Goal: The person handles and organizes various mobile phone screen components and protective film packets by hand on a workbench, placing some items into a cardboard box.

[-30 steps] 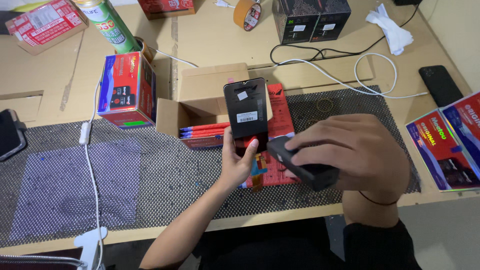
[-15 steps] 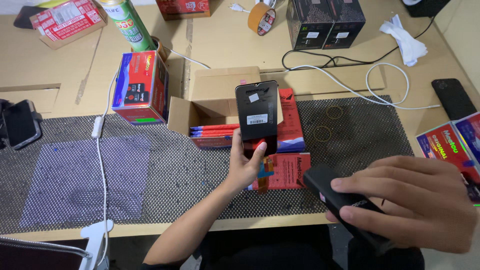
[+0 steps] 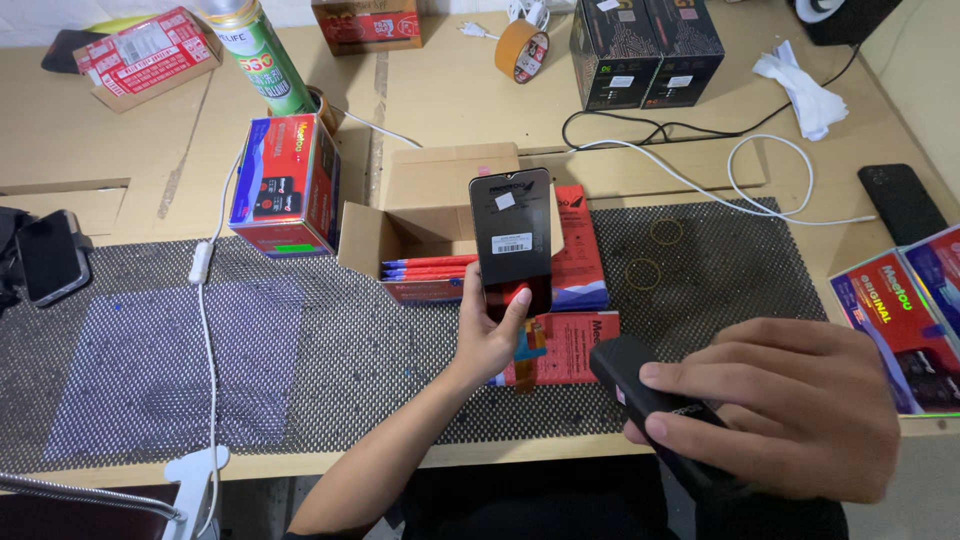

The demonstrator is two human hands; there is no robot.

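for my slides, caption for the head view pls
Left hand holds up a black phone screen panel; right hand grips a black handheld scanner.

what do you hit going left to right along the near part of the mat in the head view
black phone at the left edge → white cable → left hand holding the dark screen panel → right hand gripping the black scanner → red and blue boxes

One view only, worn on the head, and it looks steeply down and slightly forward over the desk (image 3: 450,100). It sits close: the right hand (image 3: 790,405) looms large at the lower right edge, the left hand (image 3: 490,330) reaches up mid-frame. The black mesh mat (image 3: 300,340) spans the middle, the desk's far edge runs along the top, and the person's lap shows at the bottom.
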